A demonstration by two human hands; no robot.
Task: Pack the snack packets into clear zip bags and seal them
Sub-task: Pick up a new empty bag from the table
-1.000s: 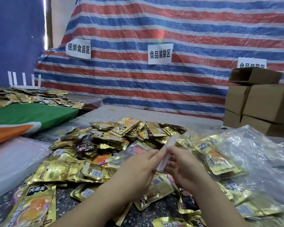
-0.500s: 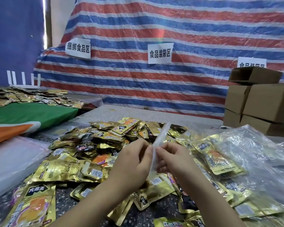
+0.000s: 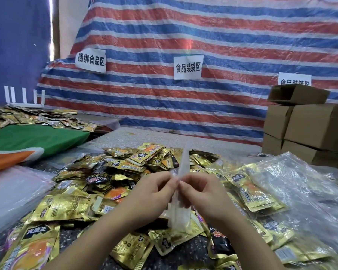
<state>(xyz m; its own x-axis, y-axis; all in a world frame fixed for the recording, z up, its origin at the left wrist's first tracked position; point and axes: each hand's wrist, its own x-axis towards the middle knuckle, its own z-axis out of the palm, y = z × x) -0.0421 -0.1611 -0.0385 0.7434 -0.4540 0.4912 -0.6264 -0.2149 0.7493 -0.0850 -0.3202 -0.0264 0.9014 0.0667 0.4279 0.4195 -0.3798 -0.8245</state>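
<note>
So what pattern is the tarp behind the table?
Red, blue and white stripes on the tarp, seen in the head view.

Soft, even indoor light fills the scene, with a bright daylight sliver at the upper left. Glare streaks the clear plastic sheeting (image 3: 232, 61) over the striped tarp and glints off gold foil snack packets (image 3: 66, 207). Wide-angle distortion bends the edges; shadows stay faint.

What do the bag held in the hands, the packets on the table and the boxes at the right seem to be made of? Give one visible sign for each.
Zip bag: thin clear plastic film, probably; the packets show through it.
Snack packets: glossy gold foil-like laminate; they glint and crinkle.
Boxes: matte brown cardboard, seemingly corrugated; folded flaps.
</note>
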